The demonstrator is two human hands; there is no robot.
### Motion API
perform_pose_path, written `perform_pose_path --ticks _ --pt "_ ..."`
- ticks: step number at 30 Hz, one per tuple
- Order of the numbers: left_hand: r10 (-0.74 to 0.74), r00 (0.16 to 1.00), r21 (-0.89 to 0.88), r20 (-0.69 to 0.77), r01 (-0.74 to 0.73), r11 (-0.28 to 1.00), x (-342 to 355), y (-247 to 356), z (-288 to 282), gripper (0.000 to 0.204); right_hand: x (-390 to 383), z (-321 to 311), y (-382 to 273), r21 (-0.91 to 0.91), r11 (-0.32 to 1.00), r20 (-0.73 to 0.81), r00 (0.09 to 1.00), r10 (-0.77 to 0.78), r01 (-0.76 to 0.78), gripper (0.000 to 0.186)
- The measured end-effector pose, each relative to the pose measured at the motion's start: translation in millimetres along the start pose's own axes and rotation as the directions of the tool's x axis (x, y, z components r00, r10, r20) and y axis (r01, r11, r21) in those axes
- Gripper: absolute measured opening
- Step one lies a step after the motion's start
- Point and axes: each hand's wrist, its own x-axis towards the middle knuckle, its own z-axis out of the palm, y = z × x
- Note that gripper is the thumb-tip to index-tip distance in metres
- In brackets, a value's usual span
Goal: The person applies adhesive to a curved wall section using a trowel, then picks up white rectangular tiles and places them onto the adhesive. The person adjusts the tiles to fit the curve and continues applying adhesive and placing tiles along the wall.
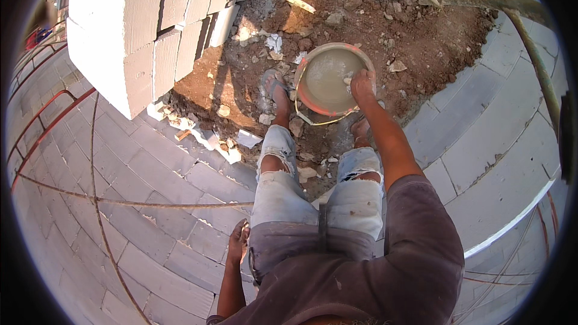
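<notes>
A round orange-rimmed bucket (304, 97) stands on the soil ahead of my feet. Grey wet mortar (332, 75) fills most of it, and its pale wire handle (319, 123) hangs down on the near side. My right hand (362, 86) is over the bucket's right rim, its fingers closed. A small pale tip (347, 80) shows by the fingers; I cannot make out what it belongs to. Low beside my left hip hangs my left hand (238, 241), fingers loosely bent and slightly apart, with nothing plainly visible in it.
Broken stones and scraps litter the brown soil (403, 36). A tall wall of pale blocks (147, 42) rises at upper left. Grey block walls (174, 204) curve past on the left and right. Thin rods (95, 198) cross at left, and a pole frame (530, 54) stands at right.
</notes>
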Motion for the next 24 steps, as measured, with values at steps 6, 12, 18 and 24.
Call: perform_pose_path --ticks 6,12,18,24 --pt "0.01 0.994 -0.279 0.113 0.022 0.96 5 -29 -1 0.05 -90 -4 9 0.549 0.834 -0.082 0.988 0.13 -0.064 0.028" --pt "0.258 0.964 0.185 0.069 -0.266 0.946 -13 36 6 0.05 -225 -55 56 0.677 0.706 0.146 0.978 0.146 -0.207 0.048" --pt "0.329 0.93 0.139 0.162 -0.351 0.926 27 47 31 0.037 -350 -89 84 0.866 0.501 -0.102 0.974 0.202 -0.013 0.045" --pt "0.607 0.616 0.391 0.502 -0.788 0.476 103 69 45 0.019 -490 -121 86 0.991 0.01 -0.127 0.917 0.379 0.134 0.044"
